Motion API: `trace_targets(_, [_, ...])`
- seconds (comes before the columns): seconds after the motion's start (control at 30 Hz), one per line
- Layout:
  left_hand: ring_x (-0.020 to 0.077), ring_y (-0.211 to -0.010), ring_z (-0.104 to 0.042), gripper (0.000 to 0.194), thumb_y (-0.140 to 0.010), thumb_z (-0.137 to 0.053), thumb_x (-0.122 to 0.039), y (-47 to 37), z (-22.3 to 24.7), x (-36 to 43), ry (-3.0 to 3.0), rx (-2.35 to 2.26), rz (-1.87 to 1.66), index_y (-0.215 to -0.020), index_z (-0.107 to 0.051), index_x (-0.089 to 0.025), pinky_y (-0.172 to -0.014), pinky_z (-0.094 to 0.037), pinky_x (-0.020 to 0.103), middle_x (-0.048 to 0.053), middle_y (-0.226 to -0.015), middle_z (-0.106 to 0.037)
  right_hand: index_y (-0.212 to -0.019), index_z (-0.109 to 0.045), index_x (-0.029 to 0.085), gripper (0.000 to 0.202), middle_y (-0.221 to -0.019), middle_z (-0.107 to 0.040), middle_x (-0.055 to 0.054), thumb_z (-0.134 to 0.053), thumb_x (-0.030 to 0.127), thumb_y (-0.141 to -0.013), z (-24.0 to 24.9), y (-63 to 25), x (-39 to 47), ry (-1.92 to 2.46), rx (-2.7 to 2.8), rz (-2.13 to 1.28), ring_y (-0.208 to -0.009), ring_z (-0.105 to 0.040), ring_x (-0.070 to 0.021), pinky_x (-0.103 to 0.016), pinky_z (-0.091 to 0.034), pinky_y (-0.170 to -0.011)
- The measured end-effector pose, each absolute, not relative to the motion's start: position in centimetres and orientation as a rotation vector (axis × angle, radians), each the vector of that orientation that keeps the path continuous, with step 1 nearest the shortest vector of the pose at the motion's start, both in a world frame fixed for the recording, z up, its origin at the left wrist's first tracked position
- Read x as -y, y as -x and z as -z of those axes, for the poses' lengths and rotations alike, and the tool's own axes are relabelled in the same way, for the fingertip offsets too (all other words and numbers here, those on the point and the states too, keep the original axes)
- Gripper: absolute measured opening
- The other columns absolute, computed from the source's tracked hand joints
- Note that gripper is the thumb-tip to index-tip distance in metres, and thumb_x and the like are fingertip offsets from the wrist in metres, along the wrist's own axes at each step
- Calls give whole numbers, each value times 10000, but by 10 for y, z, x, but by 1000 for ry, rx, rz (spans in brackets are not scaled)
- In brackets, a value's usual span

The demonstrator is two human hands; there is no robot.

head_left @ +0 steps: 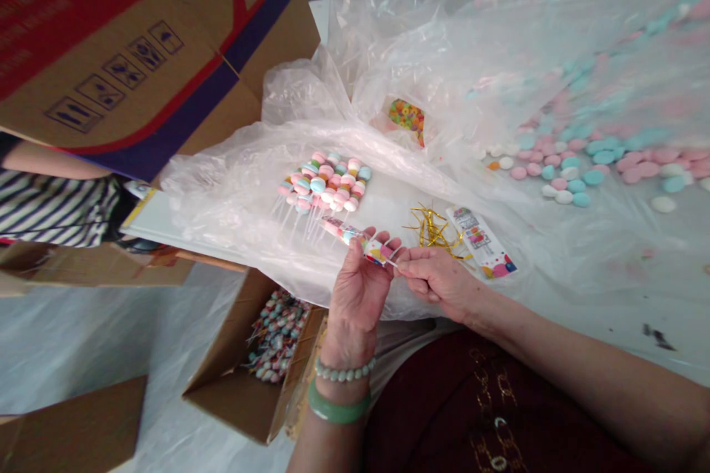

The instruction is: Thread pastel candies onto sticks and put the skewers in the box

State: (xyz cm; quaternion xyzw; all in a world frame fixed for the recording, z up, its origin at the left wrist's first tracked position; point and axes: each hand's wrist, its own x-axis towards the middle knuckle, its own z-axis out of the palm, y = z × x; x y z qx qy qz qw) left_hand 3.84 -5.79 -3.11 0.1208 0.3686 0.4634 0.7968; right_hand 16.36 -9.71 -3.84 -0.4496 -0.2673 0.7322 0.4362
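My left hand (366, 277), palm up, has its fingers wrapped round a wrapped candy skewer (347, 233) in a printed clear sleeve. The thumb and fingers of my right hand (430, 273) pinch the white stick at the skewer's lower end. Just beyond them lies a pile of pink, white and blue candy skewers (327, 181), sticks toward me. Gold twist ties (433, 229) are scattered above my right hand, beside a stack of printed sleeves (481, 240).
Loose candies (593, 162) spread over plastic sheeting at the right. A large carton (166, 37) stands at the upper left. Below the table edge, an open box (238, 384) holds many skewers. A person's striped clothing (55, 199) shows at the far left.
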Motion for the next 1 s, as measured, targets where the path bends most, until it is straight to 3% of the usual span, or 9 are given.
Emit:
trace_targets(0.1, [162, -783, -638, 327, -715, -749, -253, -34, 32, 58, -364, -847, -1065, -997, -595, -195, -824, -490, 349, 13, -845, -648, -611, -493, 183, 165, -450, -405, 76, -537, 267, -746, 38, -168, 99, 1304, 836, -1740, -389, -315, -62, -208, -204, -390])
trace_targets(0.23, [150, -756, -628, 346, -717, -745, -271, -34, 30, 60, -466, -897, -1119, -1010, -582, -188, -808, -489, 344, 12, -822, -641, -616, -507, 191, 171, -518, -462, 49, -489, 213, -785, 35, -170, 101, 1507, 1203, -1414, -493, -426, -94, -223, -310, -505])
trace_targets(0.37, [100, -626, -566, 313, -728, -726, -366, -38, 29, 64, -586, -1028, -1065, -926, -606, -154, -593, -455, 231, 4, -747, -613, -667, -541, 193, 219, -630, -535, 5, -450, 216, -865, 37, -168, 104, 1581, 1598, -824, -625, -488, -128, -252, -328, -612])
trace_targets(0.53, [47, -466, -440, 293, -647, -788, -276, -42, 26, 68, -496, -1007, -951, -753, -557, -131, -458, -348, 179, -52, -561, -501, -753, -576, 190, 214, -693, -581, -34, -411, 206, -889, 43, -166, 109, 1642, 1724, -604, -660, -521, -160, -272, -338, -613])
trace_targets(0.6, [41, -454, -428, 291, -639, -787, -231, -44, 25, 70, -484, -983, -941, -759, -539, -140, -448, -326, 170, -59, -557, -496, -901, -607, 201, 169, -676, -588, -16, -441, 202, -866, 45, -167, 110, 1687, 1650, -648, -626, -524, -161, -270, -355, -602])
trace_targets(0.73, [34, -442, -387, 262, -665, -748, -204, -50, 25, 78, -459, -908, -816, -686, -493, -146, -442, -287, 163, -60, -520, -453, -1268, -511, 207, 438, -707, -632, -5, -455, 160, -836, 45, -169, 109, 1686, 1555, -732, -615, -557, -167, -280, -406, -628])
trace_targets(0.87, [34, -414, -330, 155, -699, -689, -163, -53, 24, 81, -460, -868, -742, -700, -535, -146, -428, -256, 167, -75, -470, -383, -1102, -627, 222, 322, -885, -688, -38, -413, 143, -875, 43, -173, 110, 1498, 1684, -758, -775, -623, -169, -269, -444, -708])
trace_targets(0.93, [48, -482, -429, 186, -682, -696, -134, -50, 23, 82, -448, -865, -745, -848, -613, -148, -479, -331, 167, -51, -555, -492, -1014, -654, 217, 294, -900, -687, -49, -404, 129, -886, 42, -176, 111, 1425, 1760, -689, -831, -624, -172, -270, -447, -748])
trace_targets(1.0, [86, -680, -559, 324, -663, -717, -128, -47, 22, 83, -446, -853, -776, -977, -641, -158, -625, -436, 198, 1, -770, -622, -983, -659, 208, 285, -875, -679, -62, -403, 122, -894, 40, -177, 113, 1401, 1817, -586, -838, -618, -178, -279, -447, -761])
